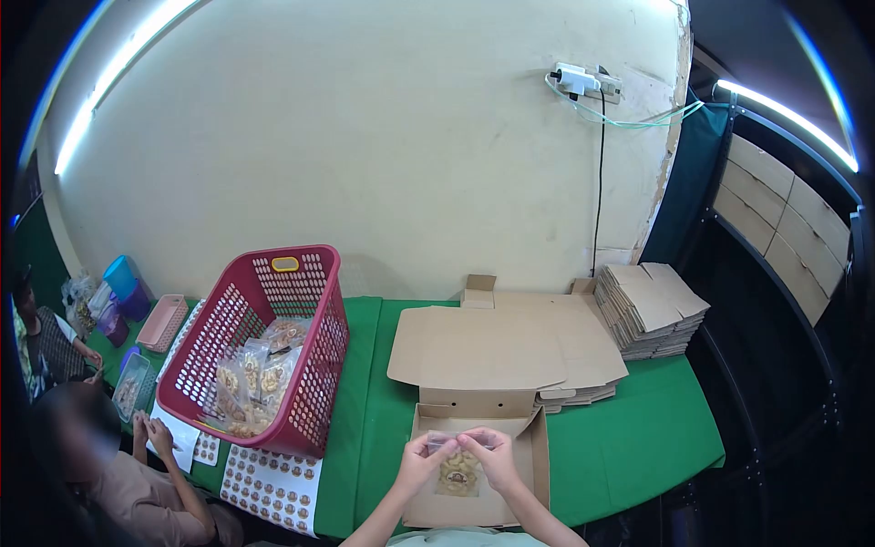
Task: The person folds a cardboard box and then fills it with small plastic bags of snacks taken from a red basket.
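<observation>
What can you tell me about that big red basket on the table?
The basket looks like plastic, dark pinkish red, with rows of small holes through its walls, a solid rim and a yellow-edged handle opening in the far side. It stands upright on the green cloth, left of the open cardboard box, with sticker sheets at its near side. Clear packets of pale food lie heaped inside, filling only part. Neither hand touches it.

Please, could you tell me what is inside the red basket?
Inside the red basket, clear plastic bags of pale, curved pieces lie heaped. Anything beneath the top bags is covered and cannot be seen.
</observation>
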{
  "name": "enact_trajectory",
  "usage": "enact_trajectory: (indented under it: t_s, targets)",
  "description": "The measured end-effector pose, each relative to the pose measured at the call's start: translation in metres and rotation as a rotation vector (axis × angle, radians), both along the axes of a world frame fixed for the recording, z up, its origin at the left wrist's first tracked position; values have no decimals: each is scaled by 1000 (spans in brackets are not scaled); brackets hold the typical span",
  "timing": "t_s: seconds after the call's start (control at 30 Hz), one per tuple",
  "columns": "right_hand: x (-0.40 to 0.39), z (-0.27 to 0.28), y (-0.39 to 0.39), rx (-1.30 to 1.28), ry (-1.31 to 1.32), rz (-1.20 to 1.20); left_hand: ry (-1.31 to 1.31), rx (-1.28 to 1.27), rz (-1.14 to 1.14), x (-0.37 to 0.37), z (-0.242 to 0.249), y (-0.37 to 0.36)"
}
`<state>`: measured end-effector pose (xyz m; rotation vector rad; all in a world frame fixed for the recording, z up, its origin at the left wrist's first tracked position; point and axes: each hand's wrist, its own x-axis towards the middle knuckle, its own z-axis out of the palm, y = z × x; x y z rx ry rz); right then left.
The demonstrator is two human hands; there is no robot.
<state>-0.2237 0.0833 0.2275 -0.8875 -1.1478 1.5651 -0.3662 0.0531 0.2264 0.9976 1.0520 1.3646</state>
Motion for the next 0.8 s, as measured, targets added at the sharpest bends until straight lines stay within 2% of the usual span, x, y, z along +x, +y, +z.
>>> enact_trajectory:
  t_s: [0.07, 0.27, 0.47, 0.5, 0.6, 0.67, 0.8]
  targets:
    - [-4, 0, -2, 7, 17, -50, 36, -2, -2, -1, 3, -1]
    - [-5, 7, -5, 7, -1, 50, 110, 39, 110, -3, -7, -2]
    - [-1, -6, 2, 98, -155, 64, 277, 55, 104, -9, -1, -1]
    - [0, -4, 2, 158, -202, 41, 311, 49, 89, -13, 4, -1]
    - [2, 3, 2, 355, -351, -11, 692, 308, 132, -23, 13, 0]
    - [5, 7, 3, 513, -455, -23, 660, 296, 106, -25, 17, -2]
    - [10, 15, 2, 581, -473, -35, 658, 375, 112, -28, 22, -4]
